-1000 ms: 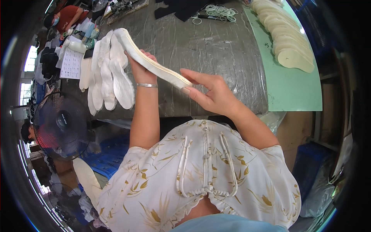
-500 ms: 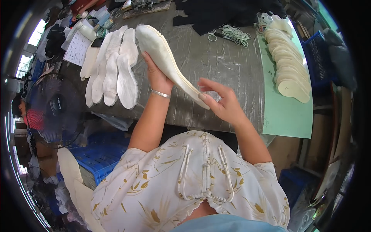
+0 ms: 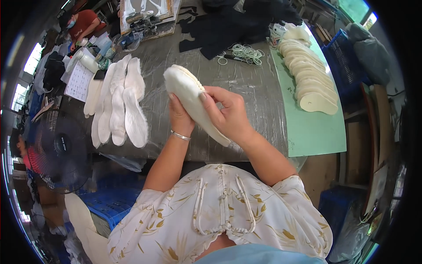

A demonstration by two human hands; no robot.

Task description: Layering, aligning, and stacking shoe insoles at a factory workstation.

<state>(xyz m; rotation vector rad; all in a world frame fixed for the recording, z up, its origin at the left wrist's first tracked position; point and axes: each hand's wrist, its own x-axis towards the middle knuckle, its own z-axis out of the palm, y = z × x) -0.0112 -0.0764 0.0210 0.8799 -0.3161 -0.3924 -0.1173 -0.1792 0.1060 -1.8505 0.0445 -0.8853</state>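
Note:
Above the near part of the table I hold up a white fleecy insole (image 3: 190, 97), tilted with its upper end to the far left and its narrow end toward me. My left hand (image 3: 181, 115) grips its left side, thumb on the fleecy face and the other fingers hidden behind. On the right edge, my right hand (image 3: 226, 112) pinches the layered cream rim between thumb and fingers. To the left lie several fleecy insoles (image 3: 118, 112) in overlapping rows. A long overlapping row of cream insole pieces (image 3: 317, 102) rests at the right.
A green sheet (image 3: 313, 143) covers the table's right side. Cords (image 3: 246, 53) and black fabric (image 3: 224, 28) lie at the back. A fan (image 3: 61, 147) and a blue crate (image 3: 107, 202) stand at the left. Another person (image 3: 85, 24) works at the far left.
My right hand has moved from the insole's narrow end up to its right edge and now pinches it. The insole is lower and more foreshortened. The view has shifted.

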